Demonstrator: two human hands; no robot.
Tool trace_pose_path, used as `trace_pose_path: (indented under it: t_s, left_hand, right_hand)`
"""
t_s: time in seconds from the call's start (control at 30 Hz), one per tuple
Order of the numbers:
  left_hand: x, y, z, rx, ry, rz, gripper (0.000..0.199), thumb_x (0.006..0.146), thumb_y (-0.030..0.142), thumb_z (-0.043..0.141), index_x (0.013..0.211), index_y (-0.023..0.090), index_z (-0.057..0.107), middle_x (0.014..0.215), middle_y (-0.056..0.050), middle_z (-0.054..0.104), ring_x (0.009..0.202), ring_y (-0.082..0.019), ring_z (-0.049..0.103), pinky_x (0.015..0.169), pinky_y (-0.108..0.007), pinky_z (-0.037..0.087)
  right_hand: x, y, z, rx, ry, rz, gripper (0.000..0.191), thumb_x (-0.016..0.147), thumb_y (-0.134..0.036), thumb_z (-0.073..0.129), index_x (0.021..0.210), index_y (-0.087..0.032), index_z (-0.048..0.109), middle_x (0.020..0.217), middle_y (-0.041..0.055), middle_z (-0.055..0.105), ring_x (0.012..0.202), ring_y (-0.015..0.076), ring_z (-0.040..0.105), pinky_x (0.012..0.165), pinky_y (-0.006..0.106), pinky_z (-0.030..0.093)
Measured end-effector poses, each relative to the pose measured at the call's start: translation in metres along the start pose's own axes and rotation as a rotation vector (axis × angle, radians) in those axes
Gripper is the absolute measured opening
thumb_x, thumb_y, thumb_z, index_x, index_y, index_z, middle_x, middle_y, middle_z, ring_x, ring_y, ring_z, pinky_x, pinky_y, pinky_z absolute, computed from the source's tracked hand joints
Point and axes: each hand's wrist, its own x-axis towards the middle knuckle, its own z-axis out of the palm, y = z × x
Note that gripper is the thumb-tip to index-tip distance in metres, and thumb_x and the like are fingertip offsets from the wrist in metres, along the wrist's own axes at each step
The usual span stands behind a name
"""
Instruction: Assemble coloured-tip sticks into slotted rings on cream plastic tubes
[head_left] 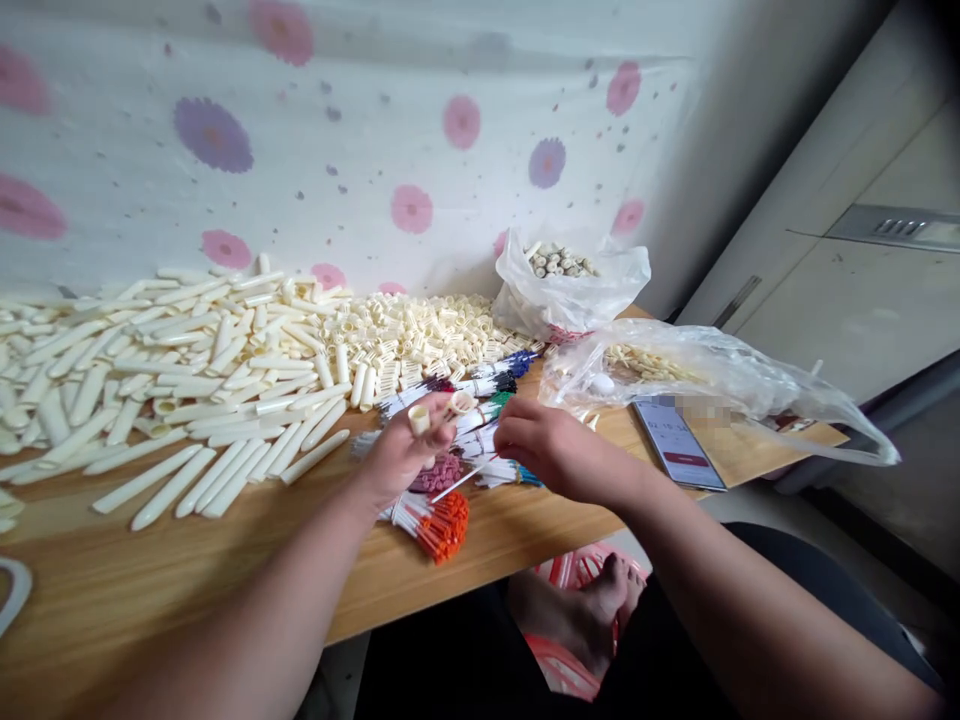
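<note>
My left hand (397, 455) is closed around short cream plastic tubes; two open ends, one tube (418, 419) and another (460, 403), stick up past the fingers. A thin white stick like a pen refill (459, 482) is pinched in my right hand (551, 445), its free end pointing down and left. Beneath both hands lie bundles of similar white sticks with coloured ends: an orange bundle (444, 525) at the front, a purple-pink bundle (441, 472) behind it, and blue ones (517, 362) farther back. My fingers hide part of what each hand holds.
Long cream barrels (172, 370) cover the table's left side, beside a heap of short cream pieces (420, 330). At the right are an upright plastic bag (577, 300), a bag lying flat (750, 370) and a phone (675, 445). The wooden table's (495, 560) front edge is near my lap.
</note>
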Motion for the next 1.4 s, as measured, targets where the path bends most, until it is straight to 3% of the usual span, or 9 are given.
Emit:
trace_pose_path:
  t_s: [0.07, 0.17, 0.37, 0.53, 0.7, 0.87, 1.0, 1.2, 1.4]
  left_hand:
    - [0.000, 0.006, -0.006, -0.048, -0.033, -0.085, 0.041, 0.067, 0.048, 0.078, 0.093, 0.018, 0.068, 0.073, -0.001, 0.062, 0.062, -0.014, 0.055, 0.056, -0.026, 0.045]
    - [0.000, 0.012, -0.009, 0.013, 0.045, -0.119, 0.027, 0.063, 0.033, 0.083, 0.079, 0.017, 0.068, 0.075, -0.001, 0.066, 0.069, -0.016, 0.059, 0.065, -0.030, 0.051]
    - [0.003, 0.011, -0.011, 0.090, 0.218, -0.108, 0.013, 0.065, 0.021, 0.077, 0.069, 0.016, 0.065, 0.065, 0.002, 0.061, 0.061, -0.012, 0.055, 0.060, -0.026, 0.045]
    - [0.007, 0.005, -0.010, -0.007, 0.245, -0.081, 0.010, 0.072, 0.024, 0.070, 0.070, 0.017, 0.063, 0.061, 0.002, 0.058, 0.056, -0.012, 0.051, 0.055, -0.025, 0.041]
    - [0.007, 0.000, -0.008, -0.040, 0.252, -0.097, 0.011, 0.074, 0.028, 0.070, 0.072, 0.018, 0.064, 0.058, 0.002, 0.057, 0.054, -0.012, 0.049, 0.052, -0.025, 0.038]
    - [0.000, -0.004, -0.008, -0.121, 0.151, -0.090, 0.020, 0.073, 0.035, 0.075, 0.072, 0.019, 0.064, 0.058, 0.002, 0.057, 0.055, -0.012, 0.049, 0.053, -0.024, 0.039]
    - [-0.002, -0.008, -0.011, -0.018, 0.135, -0.002, 0.017, 0.077, 0.035, 0.074, 0.078, 0.020, 0.067, 0.070, 0.001, 0.060, 0.066, -0.014, 0.053, 0.063, -0.027, 0.043]
    - [0.004, -0.013, -0.022, 0.304, 0.186, 0.205, 0.021, 0.080, 0.041, 0.071, 0.090, 0.023, 0.072, 0.080, -0.002, 0.064, 0.074, -0.017, 0.056, 0.067, -0.030, 0.042]
    - [0.006, -0.007, -0.022, 0.409, 0.059, 0.303, 0.025, 0.082, 0.046, 0.067, 0.095, 0.025, 0.072, 0.084, -0.003, 0.065, 0.078, -0.019, 0.057, 0.074, -0.032, 0.043]
  right_hand:
    - [0.014, 0.005, 0.004, -0.008, 0.022, -0.064, 0.021, 0.096, -0.015, 0.044, 0.086, -0.015, 0.062, 0.090, 0.0045, 0.052, 0.069, 0.0110, 0.047, 0.064, 0.023, 0.040]
    - [0.037, 0.009, 0.014, 0.006, 0.071, -0.129, 0.018, 0.096, -0.015, 0.045, 0.091, -0.017, 0.062, 0.091, 0.0033, 0.051, 0.069, 0.0108, 0.047, 0.065, 0.022, 0.041]
    - [0.057, 0.030, 0.030, 0.158, 0.229, -0.143, 0.009, 0.092, -0.018, 0.055, 0.095, -0.012, 0.062, 0.094, 0.0075, 0.053, 0.083, 0.0151, 0.053, 0.075, 0.027, 0.047]
    - [0.052, 0.049, 0.045, 0.510, 0.395, -0.102, 0.030, 0.088, -0.023, 0.065, 0.116, -0.015, 0.059, 0.098, 0.0076, 0.065, 0.083, 0.0144, 0.061, 0.077, 0.029, 0.051]
    - [0.047, 0.046, 0.057, 0.755, 0.439, -0.005, 0.016, 0.090, -0.021, 0.057, 0.102, -0.017, 0.067, 0.091, 0.0049, 0.071, 0.081, 0.0133, 0.065, 0.074, 0.029, 0.054]
    - [0.050, 0.031, 0.064, 1.122, 0.475, 0.077, 0.011, 0.086, -0.029, 0.065, 0.087, -0.018, 0.067, 0.076, 0.0005, 0.069, 0.067, 0.0113, 0.065, 0.062, 0.024, 0.054]
    - [0.048, 0.022, 0.056, 0.885, 0.578, 0.023, 0.008, 0.087, -0.019, 0.062, 0.079, -0.017, 0.061, 0.071, 0.0008, 0.066, 0.065, 0.0115, 0.062, 0.060, 0.024, 0.051]
    - [0.012, 0.012, 0.015, 0.627, 0.931, -0.215, 0.012, 0.092, -0.017, 0.052, 0.098, -0.025, 0.058, 0.090, 0.0048, 0.068, 0.085, 0.0182, 0.066, 0.075, 0.036, 0.056]
    - [0.001, 0.003, 0.002, 0.465, 0.778, -0.307, 0.013, 0.094, -0.015, 0.050, 0.100, -0.021, 0.060, 0.092, 0.0066, 0.070, 0.088, 0.0159, 0.068, 0.077, 0.031, 0.059]
